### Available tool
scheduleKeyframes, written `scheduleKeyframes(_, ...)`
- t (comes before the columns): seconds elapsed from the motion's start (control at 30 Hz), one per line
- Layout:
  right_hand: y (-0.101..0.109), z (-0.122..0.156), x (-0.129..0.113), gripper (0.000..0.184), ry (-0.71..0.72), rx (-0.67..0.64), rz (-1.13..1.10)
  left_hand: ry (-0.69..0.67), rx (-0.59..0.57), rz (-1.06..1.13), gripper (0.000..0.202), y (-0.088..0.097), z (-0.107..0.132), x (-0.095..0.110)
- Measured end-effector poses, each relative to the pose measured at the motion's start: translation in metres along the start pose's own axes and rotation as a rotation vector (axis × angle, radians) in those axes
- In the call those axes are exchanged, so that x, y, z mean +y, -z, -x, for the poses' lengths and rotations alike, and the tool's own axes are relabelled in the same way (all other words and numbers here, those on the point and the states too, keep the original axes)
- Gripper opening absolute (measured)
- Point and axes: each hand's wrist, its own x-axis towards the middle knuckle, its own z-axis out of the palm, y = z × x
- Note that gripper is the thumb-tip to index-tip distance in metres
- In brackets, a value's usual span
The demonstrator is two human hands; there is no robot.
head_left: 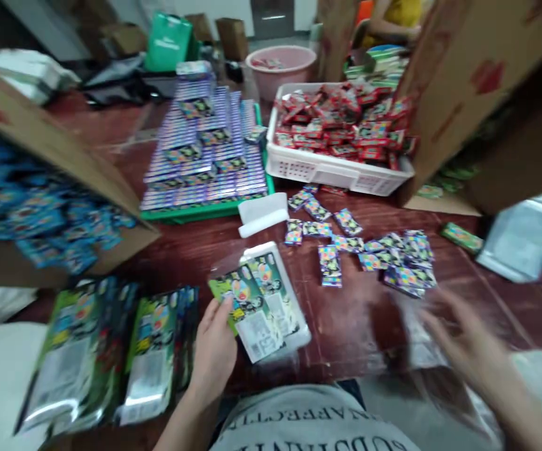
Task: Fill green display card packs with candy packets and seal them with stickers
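Observation:
My left hand [214, 347] grips a green printed card pack [245, 300] at its lower left corner, over the dark red table [346, 326]. A second, similar pack in a clear sleeve [275, 294] lies just under and behind it. My right hand [463, 341] is smeared by motion at the right, fingers spread, above a clear plastic bag [416, 338] on the table. A scatter of small colourful packets [383, 254] lies beyond that hand.
Green foil bags [111, 357] are stacked at the left front. A green tray of purple packets [205, 150] and a white basket of red packets [341, 134] stand behind. Cardboard boxes [482, 94] flank both sides; the left box [40, 188] holds blue packets. Another person sits at the far end.

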Motion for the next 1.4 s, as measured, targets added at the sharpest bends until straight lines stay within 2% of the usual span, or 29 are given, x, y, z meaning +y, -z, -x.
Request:
scheduleKeyframes(0.03, -0.029, 0.005, -0.030, 0.057, 0.030, -0.259, -0.178, 0.048, -0.018, 0.049, 0.046, 0.004, 0.003, 0.002)
scheduleKeyframes(0.07, -0.058, 0.009, -0.060, 0.057, 0.062, -0.441, -0.312, 0.088, -0.052, 0.077, 0.044, 0.008, 0.005, 0.003)
scheduleKeyframes(0.1, -0.083, 0.012, -0.088, 0.060, 0.109, -0.569, -0.401, 0.118, -0.091, 0.089, 0.041, 0.011, 0.008, 0.005)
scheduleKeyframes(0.17, -0.125, 0.007, -0.133, 0.062, 0.148, -0.636, -0.383, 0.134, -0.138, 0.086, 0.036, 0.016, 0.013, 0.007)
scheduleKeyframes(0.27, -0.158, -0.013, -0.169, 0.059, 0.157, -0.656, -0.280, 0.143, -0.198, 0.076, 0.035, 0.021, 0.016, 0.007)
scheduleKeyframes(0.4, -0.172, -0.030, -0.179, 0.055, 0.141, -0.723, -0.243, 0.171, -0.226, 0.160, 0.036, 0.031, 0.015, 0.007)
scheduleKeyframes(0.57, -0.181, -0.032, -0.189, 0.047, 0.149, -0.819, -0.187, 0.205, -0.207, 0.247, 0.035, 0.043, 0.014, 0.009)
scheduleKeyframes(0.77, -0.186, -0.016, -0.210, 0.041, 0.249, -0.757, -0.115, 0.175, -0.192, 0.303, 0.035, 0.052, 0.013, 0.003)
scheduleKeyframes(0.87, -0.188, -0.007, -0.215, 0.040, 0.240, -0.835, -0.274, 0.153, -0.180, 0.276, 0.036, 0.055, 0.011, 0.001)
scheduleKeyframes(0.97, -0.199, -0.011, -0.224, 0.040, 0.179, -0.892, -0.479, 0.115, -0.172, 0.228, 0.035, 0.057, 0.013, 0.000)
scheduleKeyframes(1.13, -0.242, -0.045, -0.266, 0.035, 0.215, -0.858, -0.486, -0.030, -0.116, 0.093, 0.047, 0.065, 0.022, -0.006)
scheduleKeyframes(1.23, -0.266, -0.061, -0.291, 0.038, 0.286, -0.780, -0.414, -0.061, -0.113, 0.080, 0.052, 0.069, 0.019, -0.011)
scheduleKeyframes(1.3, -0.273, -0.063, -0.300, 0.041, 0.346, -0.711, -0.342, -0.079, -0.083, 0.052, 0.052, 0.071, 0.013, -0.015)
scheduleKeyframes(1.4, -0.269, -0.060, -0.301, 0.046, 0.443, -0.606, -0.204, -0.120, -0.030, -0.022, 0.056, 0.070, 0.002, -0.020)
